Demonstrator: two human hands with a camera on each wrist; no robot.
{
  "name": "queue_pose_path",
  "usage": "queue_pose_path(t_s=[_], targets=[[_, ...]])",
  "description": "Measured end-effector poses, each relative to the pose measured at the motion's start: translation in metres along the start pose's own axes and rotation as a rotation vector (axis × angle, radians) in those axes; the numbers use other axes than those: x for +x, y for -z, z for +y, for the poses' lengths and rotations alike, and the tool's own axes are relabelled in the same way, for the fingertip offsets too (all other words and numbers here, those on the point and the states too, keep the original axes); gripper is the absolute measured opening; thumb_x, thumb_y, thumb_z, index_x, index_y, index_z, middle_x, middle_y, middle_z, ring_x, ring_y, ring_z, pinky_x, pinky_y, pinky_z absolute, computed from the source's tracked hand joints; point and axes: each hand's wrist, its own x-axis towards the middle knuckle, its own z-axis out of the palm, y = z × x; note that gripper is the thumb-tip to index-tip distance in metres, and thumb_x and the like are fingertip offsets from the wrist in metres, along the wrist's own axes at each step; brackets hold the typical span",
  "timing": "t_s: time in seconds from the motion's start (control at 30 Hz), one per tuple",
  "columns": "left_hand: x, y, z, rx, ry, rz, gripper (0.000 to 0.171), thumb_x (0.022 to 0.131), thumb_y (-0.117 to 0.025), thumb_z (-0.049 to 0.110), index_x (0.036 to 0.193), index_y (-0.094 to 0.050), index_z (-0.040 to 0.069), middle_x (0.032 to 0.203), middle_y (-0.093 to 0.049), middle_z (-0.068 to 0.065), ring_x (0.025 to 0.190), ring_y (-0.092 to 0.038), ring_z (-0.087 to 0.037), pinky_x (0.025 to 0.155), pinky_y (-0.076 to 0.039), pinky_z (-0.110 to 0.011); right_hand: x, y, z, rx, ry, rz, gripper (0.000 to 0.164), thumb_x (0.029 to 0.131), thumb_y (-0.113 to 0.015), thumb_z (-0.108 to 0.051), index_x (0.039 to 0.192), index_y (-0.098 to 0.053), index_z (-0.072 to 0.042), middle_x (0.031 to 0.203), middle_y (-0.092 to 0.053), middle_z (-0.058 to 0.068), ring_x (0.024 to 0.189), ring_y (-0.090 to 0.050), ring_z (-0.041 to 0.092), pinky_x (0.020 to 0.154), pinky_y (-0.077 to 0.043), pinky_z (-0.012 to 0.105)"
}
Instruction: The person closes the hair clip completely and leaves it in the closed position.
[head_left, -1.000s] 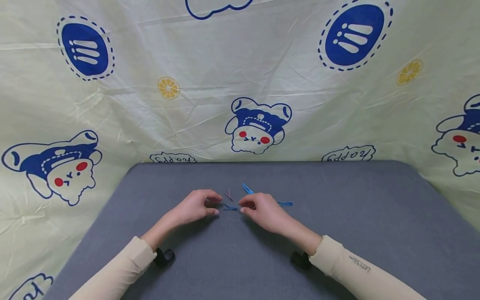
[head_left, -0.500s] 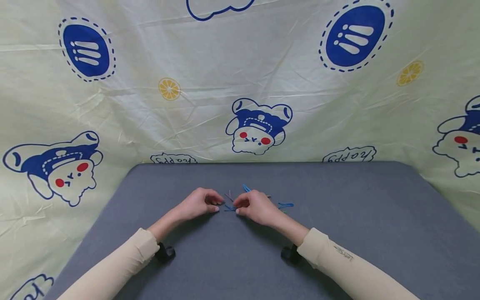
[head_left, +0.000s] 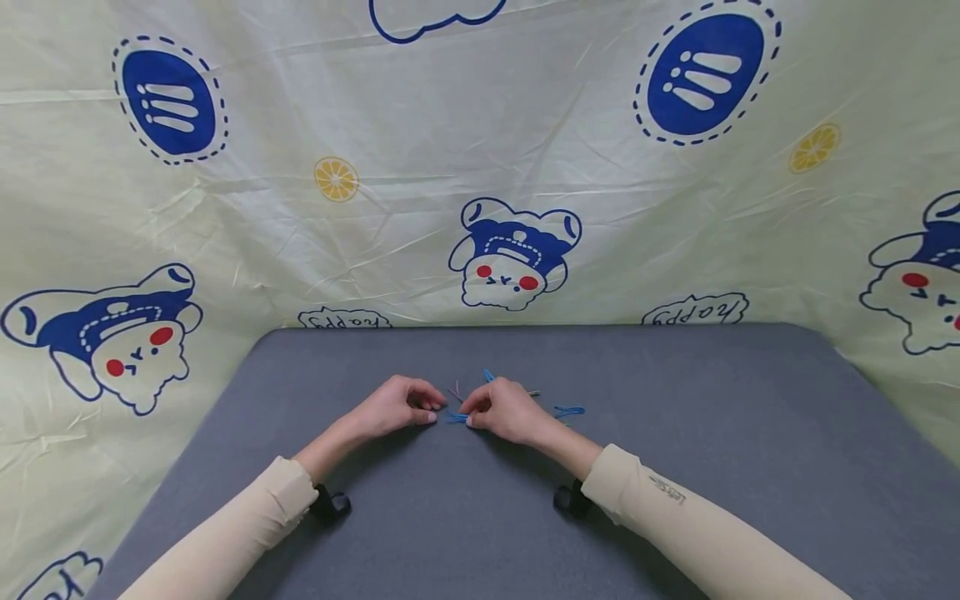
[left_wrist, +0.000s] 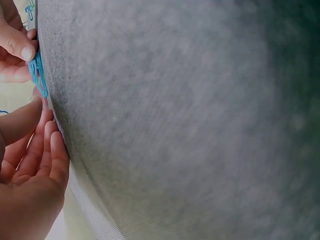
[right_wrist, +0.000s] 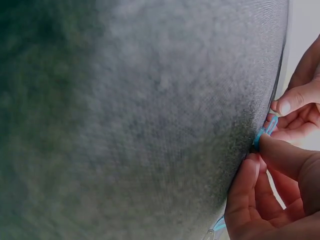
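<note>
Near the middle of the table, my right hand (head_left: 506, 412) pinches the end of a small blue clip (head_left: 456, 418) with a thin looped outline. In the left wrist view this blue clip (left_wrist: 38, 75) points from the right thumb toward my left hand (left_wrist: 32, 165). My left hand (head_left: 397, 407) is just left of the clip, fingers loosely bent and thumb apart, with nothing visible in its hold. The right wrist view shows the blue clip (right_wrist: 266, 132) above the right thumb. A thin pink V-shaped piece (head_left: 455, 391) lies just beyond the fingertips.
More blue pieces lie behind the right hand (head_left: 488, 376) and to its right, where a blue loop (head_left: 570, 410) shows. A thin yellowish piece (head_left: 534, 392) sits beside the right knuckles. The grey table (head_left: 675, 467) ends at a patterned cloth backdrop (head_left: 405, 250).
My right hand has moved left to the blue clip, and its thumb and finger have closed on the clip's end. The left hand has hardly moved.
</note>
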Motion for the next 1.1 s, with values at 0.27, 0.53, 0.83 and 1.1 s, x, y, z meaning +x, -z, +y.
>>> queue_pose_path(t_s=[0.27,0.53,0.83,1.1], targets=[[0.000,0.003,0.001,-0.030,0.032,-0.041,0.023,0.088,-0.070,0.000,0.111,-0.070,-0.002,0.100,-0.070,-0.008,0.088,-0.061,-0.016,0.073,-0.050,-0.027,0.001,0.000,0.000,-0.004,-0.014,-0.001,0.007,0.089,-0.072,-0.008,0.093,-0.077,-0.012,0.083,-0.069,-0.006,0.076,-0.054,0.014,0.069,-0.044,0.030],[-0.003,0.009,0.005,-0.003,0.052,-0.072,0.027,0.086,-0.074,0.002,0.112,-0.070,-0.002,0.104,-0.070,-0.010,0.094,-0.062,-0.020,0.077,-0.052,-0.030,-0.006,0.001,-0.004,-0.016,0.010,-0.005,0.006,0.093,-0.068,-0.009,0.094,-0.073,-0.011,0.076,-0.061,-0.005,0.071,-0.052,0.015,0.064,-0.041,0.030],[-0.011,0.005,0.006,-0.024,0.068,0.004,0.027,0.086,-0.074,0.007,0.112,-0.071,0.001,0.103,-0.071,-0.009,0.091,-0.064,-0.016,0.068,-0.052,-0.030,-0.021,0.003,-0.007,0.013,0.045,0.018,0.009,0.095,-0.065,-0.010,0.094,-0.073,-0.012,0.081,-0.063,-0.006,0.073,-0.054,0.015,0.066,-0.046,0.033],[-0.019,0.000,0.018,-0.001,0.038,0.079,0.027,0.086,-0.074,0.008,0.111,-0.071,-0.001,0.105,-0.070,-0.010,0.094,-0.065,-0.020,0.079,-0.053,-0.035,-0.032,0.008,-0.008,0.073,0.052,0.078,0.010,0.095,-0.064,-0.008,0.095,-0.073,-0.012,0.079,-0.061,-0.004,0.068,-0.054,0.016,0.061,-0.046,0.032]])
